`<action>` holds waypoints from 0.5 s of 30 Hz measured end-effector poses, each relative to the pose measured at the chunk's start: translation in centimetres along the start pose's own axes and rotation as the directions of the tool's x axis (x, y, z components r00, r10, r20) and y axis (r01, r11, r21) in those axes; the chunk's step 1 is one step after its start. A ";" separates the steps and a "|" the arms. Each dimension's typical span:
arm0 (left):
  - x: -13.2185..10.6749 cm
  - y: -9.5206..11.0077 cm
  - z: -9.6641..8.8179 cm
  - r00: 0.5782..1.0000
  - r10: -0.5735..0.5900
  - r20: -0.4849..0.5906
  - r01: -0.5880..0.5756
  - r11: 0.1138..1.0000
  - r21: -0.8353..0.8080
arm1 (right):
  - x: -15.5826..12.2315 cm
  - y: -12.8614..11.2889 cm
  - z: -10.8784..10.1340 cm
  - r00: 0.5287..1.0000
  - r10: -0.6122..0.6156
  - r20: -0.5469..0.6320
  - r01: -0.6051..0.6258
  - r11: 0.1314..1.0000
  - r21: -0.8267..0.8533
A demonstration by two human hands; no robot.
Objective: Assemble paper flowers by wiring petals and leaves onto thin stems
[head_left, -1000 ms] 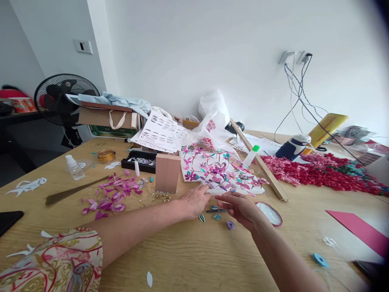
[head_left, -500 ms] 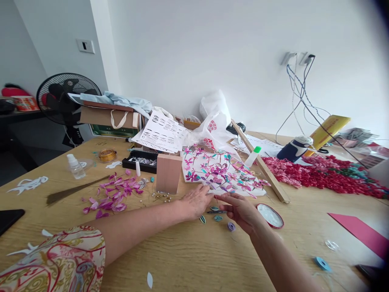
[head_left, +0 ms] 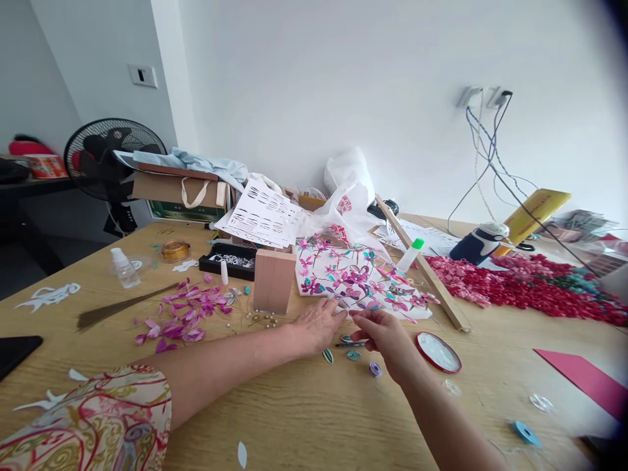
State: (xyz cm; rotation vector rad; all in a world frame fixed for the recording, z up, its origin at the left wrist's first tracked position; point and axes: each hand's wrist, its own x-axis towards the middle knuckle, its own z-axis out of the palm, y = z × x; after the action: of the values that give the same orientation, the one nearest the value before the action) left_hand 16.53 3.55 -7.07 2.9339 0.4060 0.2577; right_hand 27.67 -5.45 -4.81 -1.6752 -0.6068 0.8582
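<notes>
A white card covered with pink, purple and teal paper flowers [head_left: 356, 278] lies at the table's middle. My left hand [head_left: 318, 322] rests flat by the card's near edge, fingers stretched out. My right hand [head_left: 380, 335] is beside it, fingers pinched together just at that edge; what they pinch is too small to make out. Under the hands lie a dark pen [head_left: 349, 344] and small coiled paper pieces in teal and purple [head_left: 375, 369]. A red-rimmed lid with white glue [head_left: 438, 352] sits right of my right hand.
Loose pink petals [head_left: 179, 317] and a wooden block [head_left: 273, 280] lie to the left. A wooden strip [head_left: 424, 271], a heap of red paper flowers [head_left: 520, 284], a glue bottle [head_left: 408, 254], a spray bottle [head_left: 122, 268] and a pink sheet [head_left: 586, 381] surround the work. A fan [head_left: 105, 160] stands behind.
My right hand has moved a little up and left toward the card's edge, closing in on my left fingertips. The view has shifted slightly.
</notes>
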 end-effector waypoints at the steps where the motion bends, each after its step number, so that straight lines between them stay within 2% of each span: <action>1: 0.1 -0.1 0.1 1.000 0.006 -0.004 -0.006 1.000 -0.002 | 0.0 0.0 0.0 1.000 -0.001 0.002 0.001 1.000 -0.004; 7: 0.6 -0.3 0.8 1.000 0.006 -0.028 -0.006 1.000 -0.009 | 0.0 -0.1 0.0 1.000 -0.016 0.012 0.016 1.000 -0.006; 15: 0.7 -0.6 0.6 0.999 -0.052 0.002 0.051 0.991 -0.121 | 0.0 -0.1 -0.1 0.995 -0.085 0.043 0.085 0.996 0.006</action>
State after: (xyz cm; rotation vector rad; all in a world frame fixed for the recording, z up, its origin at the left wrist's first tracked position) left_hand 17.19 4.19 -7.70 2.8006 0.4492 0.2675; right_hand 27.75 -5.45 -4.68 -1.6191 -0.7007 0.8353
